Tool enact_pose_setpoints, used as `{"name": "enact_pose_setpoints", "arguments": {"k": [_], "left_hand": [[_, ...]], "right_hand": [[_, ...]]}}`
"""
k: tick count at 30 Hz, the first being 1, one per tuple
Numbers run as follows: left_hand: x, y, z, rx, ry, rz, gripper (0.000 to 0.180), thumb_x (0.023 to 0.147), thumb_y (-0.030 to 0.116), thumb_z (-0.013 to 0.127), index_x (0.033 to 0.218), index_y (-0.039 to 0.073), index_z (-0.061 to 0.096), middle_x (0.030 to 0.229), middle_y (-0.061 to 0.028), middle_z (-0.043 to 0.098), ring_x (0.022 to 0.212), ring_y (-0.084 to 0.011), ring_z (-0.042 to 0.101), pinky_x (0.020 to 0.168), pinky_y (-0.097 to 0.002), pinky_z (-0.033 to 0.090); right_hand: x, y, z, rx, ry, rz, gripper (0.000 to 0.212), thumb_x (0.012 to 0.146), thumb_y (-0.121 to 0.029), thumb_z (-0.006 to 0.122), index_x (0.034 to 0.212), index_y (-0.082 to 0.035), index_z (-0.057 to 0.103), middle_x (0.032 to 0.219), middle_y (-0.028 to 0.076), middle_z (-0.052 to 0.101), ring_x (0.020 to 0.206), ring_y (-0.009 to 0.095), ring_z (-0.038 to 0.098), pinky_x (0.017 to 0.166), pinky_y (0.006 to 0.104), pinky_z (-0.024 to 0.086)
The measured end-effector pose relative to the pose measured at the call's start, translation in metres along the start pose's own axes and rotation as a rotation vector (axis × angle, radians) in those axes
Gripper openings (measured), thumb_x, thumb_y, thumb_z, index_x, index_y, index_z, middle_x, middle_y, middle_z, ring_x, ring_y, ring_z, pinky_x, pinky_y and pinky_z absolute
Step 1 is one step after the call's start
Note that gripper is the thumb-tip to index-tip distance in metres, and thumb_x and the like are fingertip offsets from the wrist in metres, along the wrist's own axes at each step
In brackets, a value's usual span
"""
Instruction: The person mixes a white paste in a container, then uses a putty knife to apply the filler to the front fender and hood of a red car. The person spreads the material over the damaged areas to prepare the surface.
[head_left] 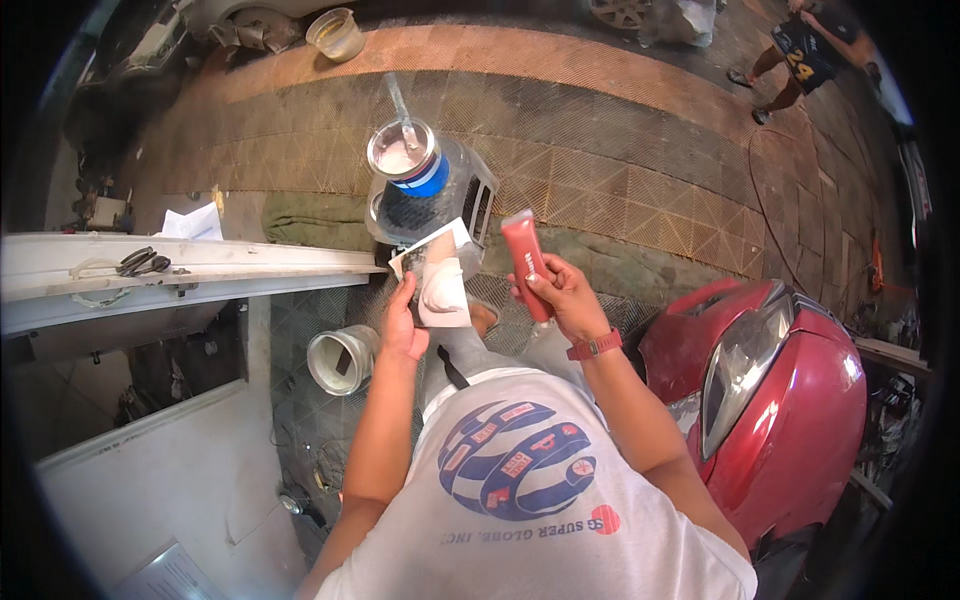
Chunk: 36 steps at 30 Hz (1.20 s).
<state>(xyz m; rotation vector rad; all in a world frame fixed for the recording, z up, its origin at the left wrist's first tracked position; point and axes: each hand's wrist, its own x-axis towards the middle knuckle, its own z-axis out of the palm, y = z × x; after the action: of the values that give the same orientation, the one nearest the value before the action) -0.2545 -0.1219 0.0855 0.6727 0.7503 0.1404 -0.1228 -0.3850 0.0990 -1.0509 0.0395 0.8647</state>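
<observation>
- I am looking down from the head camera at 2 bare hands raised in front of a white printed shirt; I take the open can of pale filler [402, 157] as my landmark.
- The can stands on a grey box-like stand, with a stir stick leaning out of it.
- Just below the can, the left hand [402, 325] is closed on the edge of a white mixing card [440, 285], pinched between thumb and fingers. A mound of pale putty [442, 287] sits on the card.
- Below and right of the can, the right hand [560, 297] is wrapped tight around a red tube [526, 262], held upright just beside the card. I cannot tell whether its cap is on.
- Judged from this, the step in hand is bringing the tube to the putty on the card. The next move would call for tipping the tube's end over the mound and keeping the card level.
- Lower left of the can, a white bucket [340, 358] lies on the patterned floor.
- Far left of the can, a pale panel [180, 270] carries dark sunglasses [142, 262].
- Lower right of the can is a red car front [790, 400] with its headlight.
- Far right and above the can, another person [805, 50] stands on the paving.
</observation>
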Motion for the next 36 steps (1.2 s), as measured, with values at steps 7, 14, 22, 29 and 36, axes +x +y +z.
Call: {"name": "enact_pose_setpoints", "arguments": {"k": [7, 14, 22, 29, 36], "left_hand": [[-0.001, 0.001, 0.009, 0.059, -0.137, -0.017, 0.043, 0.113, 0.031, 0.062, 0.146, 0.003, 0.063, 0.140, -0.0094, 0.071, 0.127, -0.0232, 0.068, 0.111, -0.0402, 0.054], [0.001, 0.044, -0.028, 0.162, -0.257, -0.047, 0.042, 0.114, 0.030, 0.059, 0.146, 0.002, 0.061, 0.142, -0.0086, 0.069, 0.129, -0.0210, 0.066, 0.113, -0.0394, 0.052], [0.006, 0.103, -0.111, 0.213, -0.348, -0.076, 0.038, 0.115, 0.029, 0.058, 0.141, 0.002, 0.065, 0.132, -0.0074, 0.073, 0.120, -0.0169, 0.069, 0.106, -0.0345, 0.055], [0.003, 0.146, -0.153, 0.265, -0.484, -0.091, 0.036, 0.115, 0.029, 0.058, 0.140, 0.003, 0.065, 0.132, -0.0065, 0.073, 0.118, -0.0142, 0.069, 0.105, -0.0328, 0.054], [-0.003, 0.162, -0.178, 0.240, -0.499, -0.099, 0.035, 0.116, 0.030, 0.058, 0.138, 0.004, 0.067, 0.130, -0.0059, 0.074, 0.116, -0.0134, 0.069, 0.103, -0.0323, 0.055]], "right_hand": [[-0.040, -0.017, 0.024, -0.116, 0.010, -0.049, 0.036, 0.113, -0.017, 0.061, 0.144, 0.000, 0.058, 0.130, 0.015, 0.075, 0.111, 0.021, 0.076, 0.094, 0.0340, 0.063], [-0.032, 0.011, 0.088, -0.210, 0.090, -0.137, 0.039, 0.117, -0.026, 0.056, 0.146, -0.001, 0.056, 0.118, 0.014, 0.077, 0.099, 0.021, 0.079, 0.087, 0.0324, 0.065], [-0.011, 0.054, 0.199, -0.254, 0.169, -0.050, 0.037, 0.119, -0.031, 0.049, 0.137, -0.001, 0.062, 0.112, 0.011, 0.077, 0.088, 0.013, 0.075, 0.075, 0.0265, 0.062], [0.005, 0.092, 0.254, -0.364, 0.246, -0.039, 0.030, 0.115, -0.025, 0.057, 0.131, -0.002, 0.068, 0.107, 0.003, 0.072, 0.090, 0.012, 0.070, 0.071, 0.0281, 0.056], [0.009, 0.096, 0.290, -0.753, 0.240, -0.032, 0.025, 0.113, -0.023, 0.061, 0.125, -0.003, 0.072, 0.092, -0.002, 0.071, 0.080, 0.004, 0.063, 0.069, 0.0224, 0.051]]}}
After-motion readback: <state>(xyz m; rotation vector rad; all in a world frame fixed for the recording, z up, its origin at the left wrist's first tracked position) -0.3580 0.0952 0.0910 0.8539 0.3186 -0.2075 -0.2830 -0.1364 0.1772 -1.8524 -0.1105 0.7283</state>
